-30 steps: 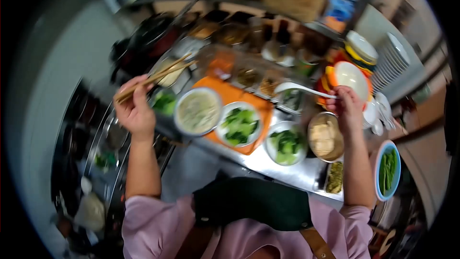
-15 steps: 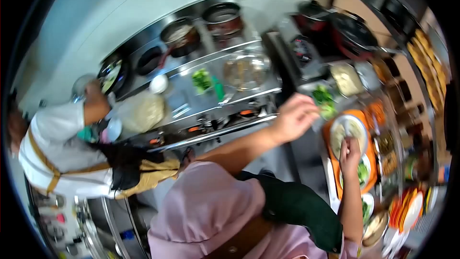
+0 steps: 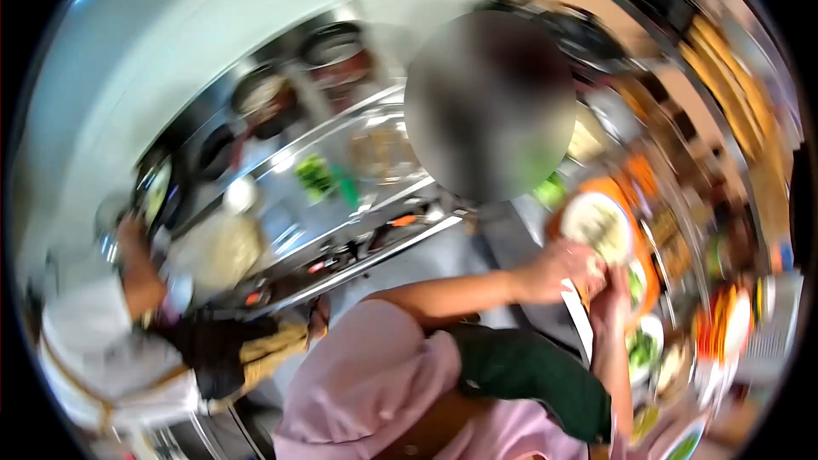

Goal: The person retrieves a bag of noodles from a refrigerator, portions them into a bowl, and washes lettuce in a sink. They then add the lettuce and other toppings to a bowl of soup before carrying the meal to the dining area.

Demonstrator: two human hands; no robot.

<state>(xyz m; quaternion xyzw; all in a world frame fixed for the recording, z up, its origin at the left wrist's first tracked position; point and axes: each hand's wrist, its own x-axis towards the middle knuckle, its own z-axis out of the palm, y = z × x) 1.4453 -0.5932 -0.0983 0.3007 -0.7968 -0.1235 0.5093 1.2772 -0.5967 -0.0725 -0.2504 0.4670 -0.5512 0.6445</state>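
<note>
Roughly: both hands, left [image 3: 558, 268] and right [image 3: 612, 285], meet at soup bowl [image 3: 596, 226] rim; grip, bowl tilt unreadable through blur.

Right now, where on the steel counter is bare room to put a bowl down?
The bare steel between the stove edge and the orange tray looks free. The right side is crowded: the soup bowl, both hands and the greens bowls sit close together. Blur hides finer gaps.

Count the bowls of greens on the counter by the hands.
2 that I can make out: one bowl of greens just right of the hands, on the orange tray, and another below it. Motion blur may hide more.
</note>
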